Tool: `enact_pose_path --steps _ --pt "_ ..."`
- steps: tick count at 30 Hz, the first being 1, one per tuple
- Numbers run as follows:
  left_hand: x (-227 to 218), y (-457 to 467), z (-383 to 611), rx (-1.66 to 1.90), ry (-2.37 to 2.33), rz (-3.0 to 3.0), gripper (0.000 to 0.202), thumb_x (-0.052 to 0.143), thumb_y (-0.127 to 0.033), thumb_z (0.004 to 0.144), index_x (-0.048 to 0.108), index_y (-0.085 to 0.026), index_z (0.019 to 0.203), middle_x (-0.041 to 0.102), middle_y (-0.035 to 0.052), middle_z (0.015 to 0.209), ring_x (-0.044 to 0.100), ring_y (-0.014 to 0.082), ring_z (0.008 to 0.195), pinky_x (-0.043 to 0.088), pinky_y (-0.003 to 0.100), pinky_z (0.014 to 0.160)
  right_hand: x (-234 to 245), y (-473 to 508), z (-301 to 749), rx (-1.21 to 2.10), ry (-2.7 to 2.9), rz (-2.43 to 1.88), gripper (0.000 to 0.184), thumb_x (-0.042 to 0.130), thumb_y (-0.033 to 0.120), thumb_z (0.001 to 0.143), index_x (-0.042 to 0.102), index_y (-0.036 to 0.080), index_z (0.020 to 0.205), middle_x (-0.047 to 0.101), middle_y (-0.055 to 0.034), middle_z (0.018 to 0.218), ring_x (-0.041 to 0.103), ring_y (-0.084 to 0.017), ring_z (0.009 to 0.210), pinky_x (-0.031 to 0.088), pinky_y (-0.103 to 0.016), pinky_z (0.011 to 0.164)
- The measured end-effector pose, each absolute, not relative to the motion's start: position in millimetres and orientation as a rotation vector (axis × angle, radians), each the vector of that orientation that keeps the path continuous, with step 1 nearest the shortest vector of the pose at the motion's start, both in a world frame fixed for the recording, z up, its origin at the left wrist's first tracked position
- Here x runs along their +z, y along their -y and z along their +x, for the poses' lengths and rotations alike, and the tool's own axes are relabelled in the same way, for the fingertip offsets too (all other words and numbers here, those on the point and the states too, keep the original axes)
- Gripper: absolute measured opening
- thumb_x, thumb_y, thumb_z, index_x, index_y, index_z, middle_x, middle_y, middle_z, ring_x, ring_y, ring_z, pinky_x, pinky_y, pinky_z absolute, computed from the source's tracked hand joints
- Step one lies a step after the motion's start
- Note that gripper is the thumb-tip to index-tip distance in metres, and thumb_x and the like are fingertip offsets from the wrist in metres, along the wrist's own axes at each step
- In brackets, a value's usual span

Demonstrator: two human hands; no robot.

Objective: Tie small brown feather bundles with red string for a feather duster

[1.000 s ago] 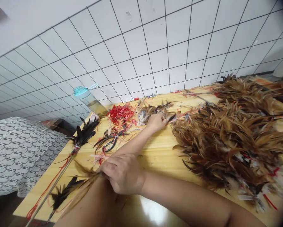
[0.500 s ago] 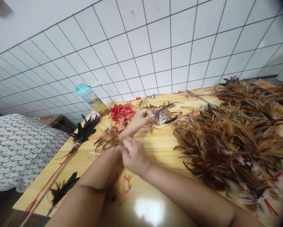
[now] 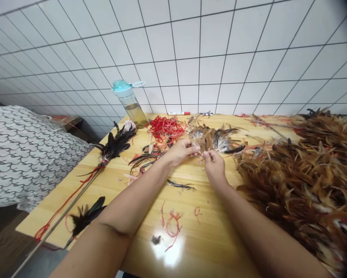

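Both hands pinch at a small bunch of brown and grey feathers [image 3: 216,139], mid-table, just behind the fingertips.

Left hand [image 3: 181,151]: fingers curled in, tips closed on the bunch's near edge; right hand [image 3: 214,164]: thumb + forefinger pinched shut on the same edge, the hands almost touching. Progress (my read): early. One thin stick with a black feather tuft [image 3: 115,144] looks bound w/ red thread, a 2nd black tuft [image 3: 86,218] lies near the edge of the yellow wooden table [image 3: 214,239]. The big heap of brown feathers [image 3: 301,173] at right looks unworked, so most is left. The tangle of red thread [image 3: 165,129] sits behind the left hand, a loose dark feather [image 3: 181,185] between the forearms. Hard to tell: how many feathers each pinch has, or any thread in the fingers. The heap is cut off at right, the stick's lower end at the frame edge.
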State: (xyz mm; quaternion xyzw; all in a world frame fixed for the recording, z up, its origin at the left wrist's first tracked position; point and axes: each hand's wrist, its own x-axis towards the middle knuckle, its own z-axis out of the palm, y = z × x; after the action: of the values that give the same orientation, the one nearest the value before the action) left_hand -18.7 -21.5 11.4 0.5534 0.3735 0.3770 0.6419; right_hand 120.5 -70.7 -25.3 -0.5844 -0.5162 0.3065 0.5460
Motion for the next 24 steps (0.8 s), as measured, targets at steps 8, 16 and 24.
enact_pose_path --steps 8,16,24 --pt "5.0 21.8 -13.5 0.864 -0.87 1.357 0.041 0.08 -0.044 0.058 0.059 -0.01 0.068 0.058 0.0 0.059 0.05 0.0069 0.054 0.037 0.021 0.055 -31.6 68.3 121.6 0.753 1.24 -1.396 0.027 0.05 0.042 0.078 0.058 0.019 0.066 0.055 -0.0006 0.061 0.047 -0.015 0.061 0.037 -0.028 0.061" --pt "11.5 27.0 -13.2 0.894 -0.876 1.318 0.04 0.08 -0.043 0.057 0.059 -0.01 0.067 0.057 -0.0005 0.063 0.049 0.0066 0.056 0.036 0.021 0.056 -26.9 67.2 122.2 0.832 1.234 -1.362 0.027 0.054 0.042 0.074 0.059 0.018 0.062 0.054 0.0007 0.059 0.046 -0.014 0.059 0.038 -0.027 0.062" --pt "12.5 25.1 -15.7 0.892 -0.791 1.343 0.041 0.081 -0.042 0.056 0.055 -0.011 0.064 0.054 -0.0024 0.061 0.048 0.0065 0.058 0.036 0.02 0.058 -28.3 64.3 123.9 0.935 1.275 -1.334 0.029 0.059 0.045 0.068 0.053 0.019 0.056 0.045 0.0032 0.052 0.037 -0.011 0.052 0.031 -0.026 0.052"
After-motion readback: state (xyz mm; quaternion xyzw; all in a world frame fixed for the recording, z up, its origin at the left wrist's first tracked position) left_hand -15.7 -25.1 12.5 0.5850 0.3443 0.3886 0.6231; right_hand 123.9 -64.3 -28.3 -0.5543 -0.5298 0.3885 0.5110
